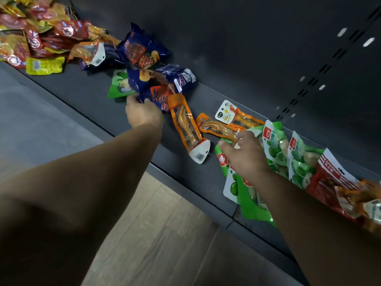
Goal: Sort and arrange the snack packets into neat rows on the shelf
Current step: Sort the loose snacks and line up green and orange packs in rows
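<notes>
Print (pixel 224 160) on packets (pixel 276 149) perhaps Chinese

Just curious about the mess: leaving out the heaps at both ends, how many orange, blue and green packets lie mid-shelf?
Long orange packets: 3
Blue packets: at least 4, overlapping
Green packet: 1
Total: at least 8

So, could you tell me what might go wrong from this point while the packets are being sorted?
1. The green snack packets under the right hand overhang the dark shelf's front edge and could slip to the floor.
2. The left hand grips one blue crinkly packet within a loose heap; pulling it may drag the neighbouring packets along.
</notes>
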`<state>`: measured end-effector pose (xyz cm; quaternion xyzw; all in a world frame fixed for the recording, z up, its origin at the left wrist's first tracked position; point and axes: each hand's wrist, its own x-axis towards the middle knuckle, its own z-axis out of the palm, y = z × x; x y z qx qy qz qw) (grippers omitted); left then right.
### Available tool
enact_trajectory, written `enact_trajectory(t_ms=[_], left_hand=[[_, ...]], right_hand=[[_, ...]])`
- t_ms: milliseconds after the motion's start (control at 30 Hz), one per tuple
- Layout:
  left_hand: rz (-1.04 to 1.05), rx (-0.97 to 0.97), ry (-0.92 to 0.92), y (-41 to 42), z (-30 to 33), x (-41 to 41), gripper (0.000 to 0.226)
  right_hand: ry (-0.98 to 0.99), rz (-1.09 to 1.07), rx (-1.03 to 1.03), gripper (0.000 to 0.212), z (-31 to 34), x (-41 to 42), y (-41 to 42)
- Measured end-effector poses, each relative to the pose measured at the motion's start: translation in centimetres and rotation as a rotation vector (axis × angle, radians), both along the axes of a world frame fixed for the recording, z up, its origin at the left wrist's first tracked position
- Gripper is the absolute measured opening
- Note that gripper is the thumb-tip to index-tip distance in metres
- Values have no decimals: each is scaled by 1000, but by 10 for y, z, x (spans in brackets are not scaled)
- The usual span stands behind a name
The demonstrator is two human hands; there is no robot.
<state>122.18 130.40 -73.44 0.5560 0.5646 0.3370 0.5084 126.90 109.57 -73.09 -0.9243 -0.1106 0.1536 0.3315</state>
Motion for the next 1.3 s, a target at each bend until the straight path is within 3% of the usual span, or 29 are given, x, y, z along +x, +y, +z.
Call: enact_trajectory(t_ms=[167,300,533,633,733,867,933,1033,1167,1233,1300], left_hand=[[-98,333,-21,-8,29,2,30],[-453,624,58,-40,35,6,31],[-953,697,98,-104,53,22,36],[-1138,693,176,-124,58,24,40],[-1265,685,190,-148,62,30,45],[-1279,605,160,-184,70,44,30],[-1240,552,100,-203,74,50,29],[-1161,554,38,-231,80,60,31],[-995,389,-23,-267,82,74,46],[-895,223,-29,-286,77,81,59],[-816,-70,-95,-310,71,84,79]], right_hand=[[-44,3,61,64,14,2,-5],[-63,-10,96,74,22,2,-19],[-190,4,78,97,44,13,-70],[-159,2,85,105,47,17,-95],[-21,-3,184,96,45,17,-118],[62,-10,307,39,39,18,-150],[74,-53,356,23,40,19,-168],[69,-148,429,18,42,25,-193],[74,-301,515,15,41,38,-231],[79,-398,567,17,41,45,-254],[108,-493,648,20,43,49,-277]])
